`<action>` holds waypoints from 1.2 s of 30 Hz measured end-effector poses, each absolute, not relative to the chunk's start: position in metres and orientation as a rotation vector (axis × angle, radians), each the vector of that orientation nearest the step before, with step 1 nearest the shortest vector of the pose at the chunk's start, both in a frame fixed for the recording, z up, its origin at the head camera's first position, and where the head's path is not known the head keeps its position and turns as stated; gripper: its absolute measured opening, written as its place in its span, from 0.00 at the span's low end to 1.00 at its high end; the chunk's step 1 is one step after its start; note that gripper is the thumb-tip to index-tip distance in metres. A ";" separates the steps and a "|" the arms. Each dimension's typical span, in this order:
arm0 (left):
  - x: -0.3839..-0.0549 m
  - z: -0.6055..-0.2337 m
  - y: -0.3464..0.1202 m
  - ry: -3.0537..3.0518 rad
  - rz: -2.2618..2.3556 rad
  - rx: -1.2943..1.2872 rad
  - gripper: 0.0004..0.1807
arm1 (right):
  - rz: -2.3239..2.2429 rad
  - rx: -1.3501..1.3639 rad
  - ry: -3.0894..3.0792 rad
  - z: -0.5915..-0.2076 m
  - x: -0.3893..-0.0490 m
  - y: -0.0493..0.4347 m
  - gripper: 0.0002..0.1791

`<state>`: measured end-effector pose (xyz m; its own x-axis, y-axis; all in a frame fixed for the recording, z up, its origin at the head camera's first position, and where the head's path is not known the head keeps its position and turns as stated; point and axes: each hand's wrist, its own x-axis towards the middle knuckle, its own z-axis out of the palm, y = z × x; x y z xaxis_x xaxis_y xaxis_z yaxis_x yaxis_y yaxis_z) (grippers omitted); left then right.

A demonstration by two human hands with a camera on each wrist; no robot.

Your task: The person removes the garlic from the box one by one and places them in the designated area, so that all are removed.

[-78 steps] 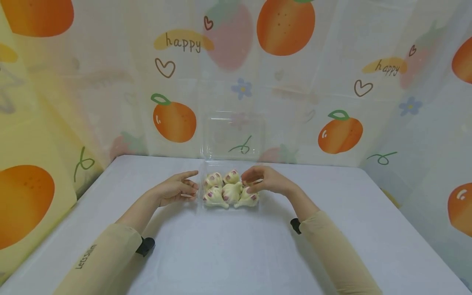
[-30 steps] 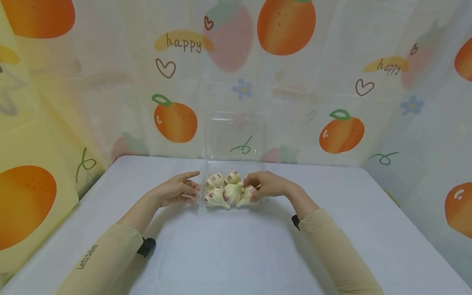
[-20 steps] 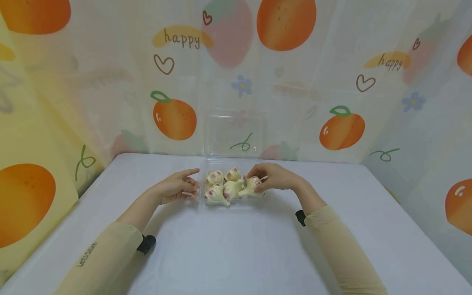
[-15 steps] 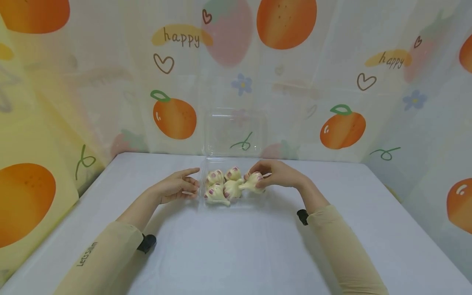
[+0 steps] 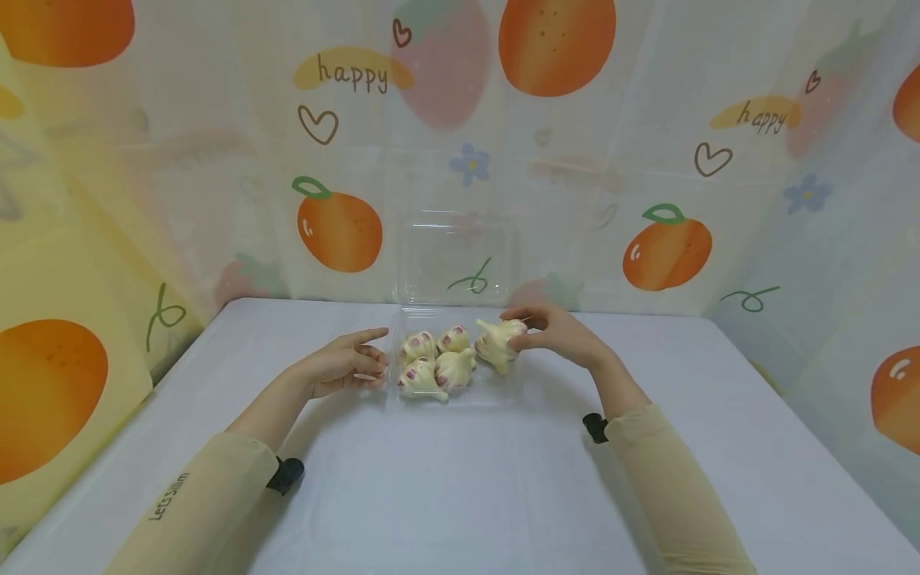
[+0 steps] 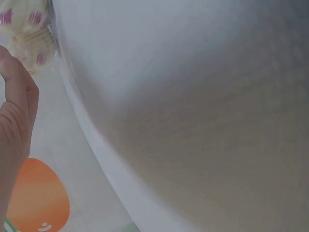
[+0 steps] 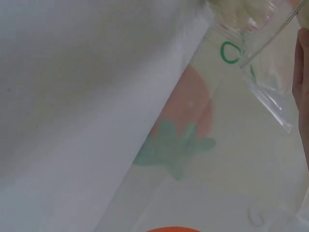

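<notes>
Right grip point(image 5: 562, 335) pinching garlic bulb point(image 5: 509, 332), mid-frame; likely light, firm; best held round the belly. Left grip point(image 5: 346, 367) relaxed, seemingly empty.

head view is facing forward and down across the table point(image 5: 446, 487). wrist views are looking from nearer, tilted, catching left hand point(image 6: 15, 111) and right hand point(image 7: 302, 87) at frame edges. all three views are sharing table and curtain point(image 5: 561, 160).

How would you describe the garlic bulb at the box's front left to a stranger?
On the white table, find the open clear box. In its front left corner lies the garlic bulb. The bulb to its right points its stem backward; this one's slants toward the front.
</notes>
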<state>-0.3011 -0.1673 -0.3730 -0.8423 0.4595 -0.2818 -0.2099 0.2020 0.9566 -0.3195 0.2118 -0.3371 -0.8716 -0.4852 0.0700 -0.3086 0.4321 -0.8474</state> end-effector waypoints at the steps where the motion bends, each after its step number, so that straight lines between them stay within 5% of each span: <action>1: -0.301 -0.373 -0.167 1.962 1.690 0.231 0.45 | -1.440 -0.688 2.498 -0.338 -0.320 0.213 0.28; 36: -0.301 -0.373 -0.167 1.951 1.693 0.227 0.45 | -2.374 -0.162 2.278 -0.364 -0.336 0.269 0.23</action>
